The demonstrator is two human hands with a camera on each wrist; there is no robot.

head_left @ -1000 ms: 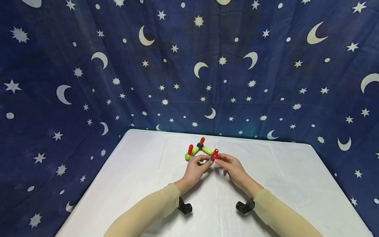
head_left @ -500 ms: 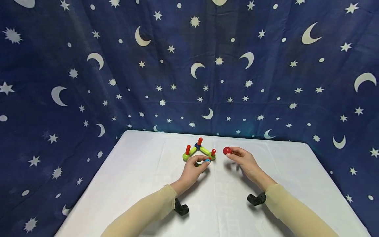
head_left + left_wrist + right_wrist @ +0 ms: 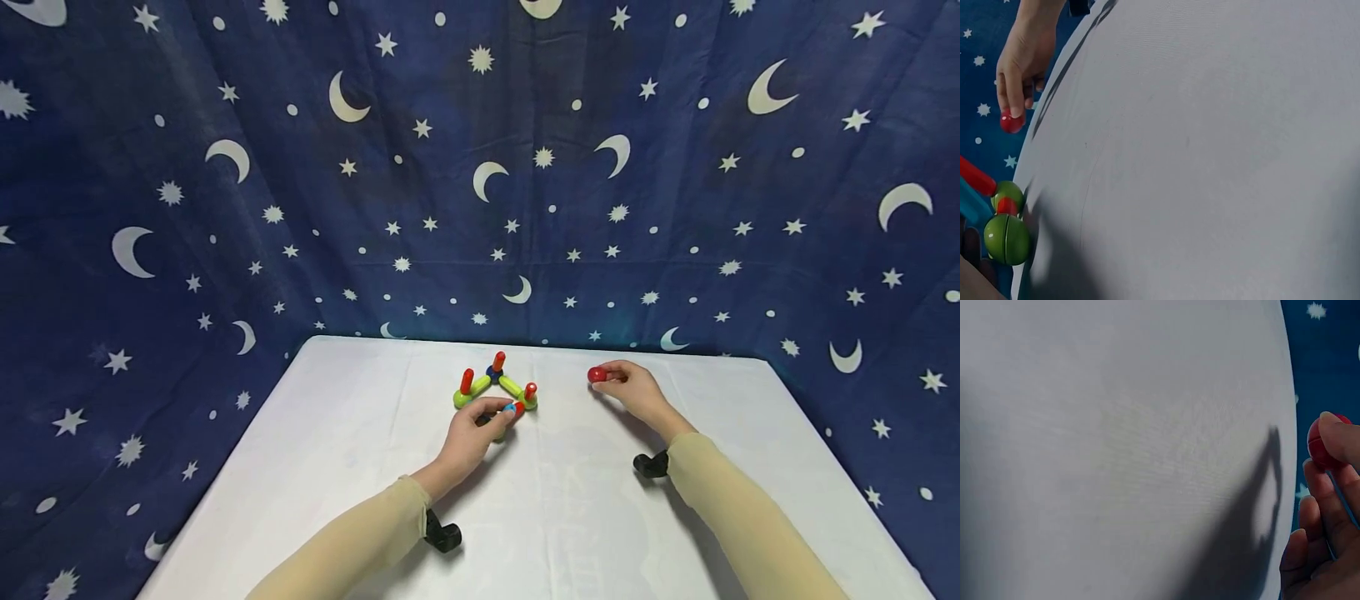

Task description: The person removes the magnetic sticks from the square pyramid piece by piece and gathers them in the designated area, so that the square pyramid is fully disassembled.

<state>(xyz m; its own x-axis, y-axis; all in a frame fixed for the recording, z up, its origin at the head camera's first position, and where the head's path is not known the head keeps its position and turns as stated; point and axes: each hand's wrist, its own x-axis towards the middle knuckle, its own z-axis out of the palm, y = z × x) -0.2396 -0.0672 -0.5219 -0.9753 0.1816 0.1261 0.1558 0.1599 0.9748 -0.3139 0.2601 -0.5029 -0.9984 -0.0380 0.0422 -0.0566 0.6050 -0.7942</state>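
Note:
My left hand (image 3: 467, 437) pinches a blue rod (image 3: 510, 409) with a red piece (image 3: 519, 408) at its end, right over the front of a ball-and-rod toy frame. The frame has green balls (image 3: 462, 400), a dark blue ball (image 3: 494, 375) at the back and light green rods (image 3: 512, 387) between them. Red rods (image 3: 499, 360) stand up from the balls. In the left wrist view, two green balls (image 3: 1007, 240) show beside the blue rod (image 3: 972, 203). Off to the right, my right hand (image 3: 639, 393) pinches a red ball (image 3: 596, 375) between thumb and fingertips.
A white cloth covers the table (image 3: 600, 517). Behind its far edge hangs a dark blue curtain (image 3: 420, 208) printed with moons and stars. Black wrist cameras (image 3: 444, 535) sit on both wrists.
My right hand has carried the red ball away from the toy frame, to the right and toward the back. My left hand has stayed at the frame, holding the blue rod.

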